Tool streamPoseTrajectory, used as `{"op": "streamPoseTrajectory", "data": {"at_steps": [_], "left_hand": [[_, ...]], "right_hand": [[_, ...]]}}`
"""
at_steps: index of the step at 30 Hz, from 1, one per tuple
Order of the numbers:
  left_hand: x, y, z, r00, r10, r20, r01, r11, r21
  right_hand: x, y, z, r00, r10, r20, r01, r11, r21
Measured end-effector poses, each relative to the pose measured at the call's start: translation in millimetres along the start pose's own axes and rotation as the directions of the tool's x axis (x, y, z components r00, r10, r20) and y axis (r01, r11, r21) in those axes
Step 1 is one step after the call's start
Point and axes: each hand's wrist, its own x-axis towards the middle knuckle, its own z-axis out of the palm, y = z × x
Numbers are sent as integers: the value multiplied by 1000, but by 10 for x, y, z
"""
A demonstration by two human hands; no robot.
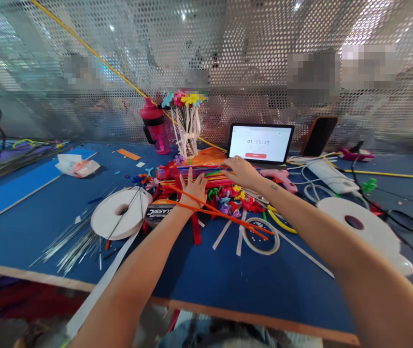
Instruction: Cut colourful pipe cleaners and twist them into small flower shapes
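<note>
Both my arms reach forward over a blue table (199, 275). My left hand (193, 187) lies flat with fingers spread on a pile of coloured straws (192, 173). My right hand (240, 171) rests on the right end of the same pile, fingers curled down among the straws; whether it grips any is hidden. Two orange straws (224, 212) stick out diagonally towards me under my left wrist. Small coloured twisted pieces (233, 198) lie heaped between my hands.
A tablet (260, 143) showing a timer stands behind the pile. A pink bottle (154, 126) and a bunch of straw flowers (186, 116) stand at the back. White tape rolls (121, 212) (358, 222), a tape ring (261, 235), a pink glue gun (280, 176), wires (72, 241) and cables lie around.
</note>
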Motion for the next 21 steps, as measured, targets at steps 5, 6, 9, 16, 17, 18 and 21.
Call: {"op": "streamPoseTrajectory", "data": {"at_steps": [5, 6, 9, 16, 17, 18, 21], "left_hand": [[6, 0, -6, 999, -35, -13, 35, 999, 38], [7, 2, -5, 999, -39, -13, 40, 999, 37], [11, 9, 11, 999, -43, -22, 44, 999, 29], [18, 29, 25, 1000, -10, 19, 9, 998, 68], [17, 32, 17, 1000, -5, 25, 3, 997, 74], [16, 33, 8, 999, 2, 32, -4, 997, 81], [13, 37, -14, 999, 19, 48, -23, 995, 95]], "right_hand": [[301, -59, 410, 998, 69, -13, -70, 995, -66], [296, -84, 458, 999, 53, 0, -53, 996, -71], [206, -108, 515, 998, -41, 43, 44, 997, -65], [102, -31, 522, 995, -69, 74, 72, 997, -38], [114, -27, 534, 996, -59, 68, 62, 997, -45], [128, -22, 549, 997, -51, 64, 55, 997, -52], [177, 5, 583, 997, -32, 67, 37, 997, -63]]}}
